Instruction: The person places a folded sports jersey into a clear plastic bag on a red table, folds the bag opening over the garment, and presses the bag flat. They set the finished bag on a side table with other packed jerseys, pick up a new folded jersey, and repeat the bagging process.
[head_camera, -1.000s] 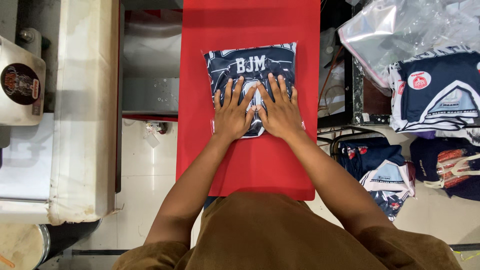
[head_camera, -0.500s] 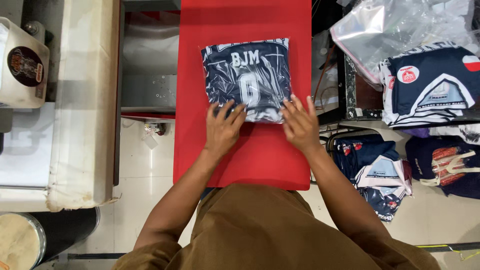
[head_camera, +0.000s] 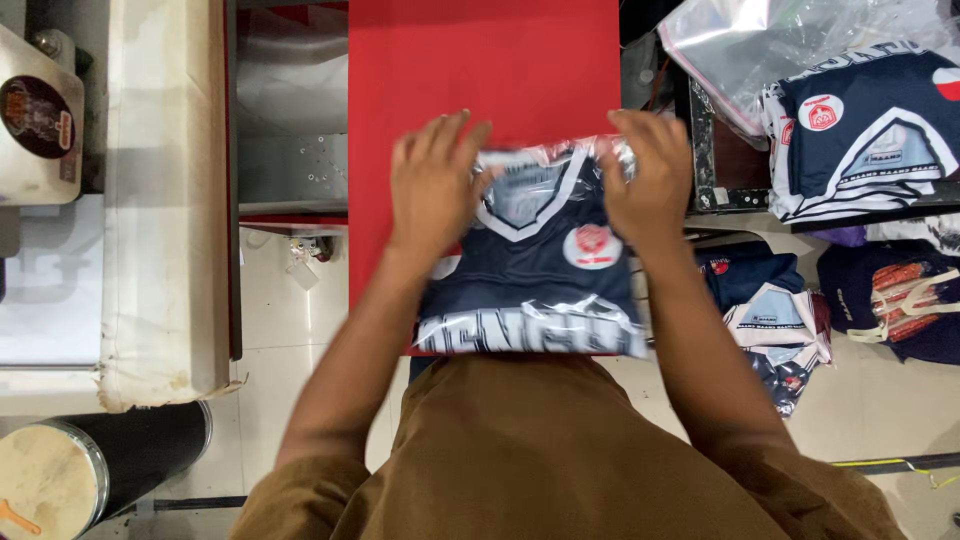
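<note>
Bagged jersey (head_camera: 535, 270) in clear bag (head_camera: 610, 155)

Your folded jersey (head_camera: 535, 275) is navy with a white V-collar trim, a red and white round crest and white block lettering across the lower edge. It lies on a plain red board (head_camera: 480, 70). Your shirt (head_camera: 560, 460) is brown. The stacked jerseys (head_camera: 865, 125) at right are navy with white trim.

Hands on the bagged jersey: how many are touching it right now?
2. The left hand grips the far left edge of the bagged navy jersey on the red table; the right hand grips its far right edge.
</note>
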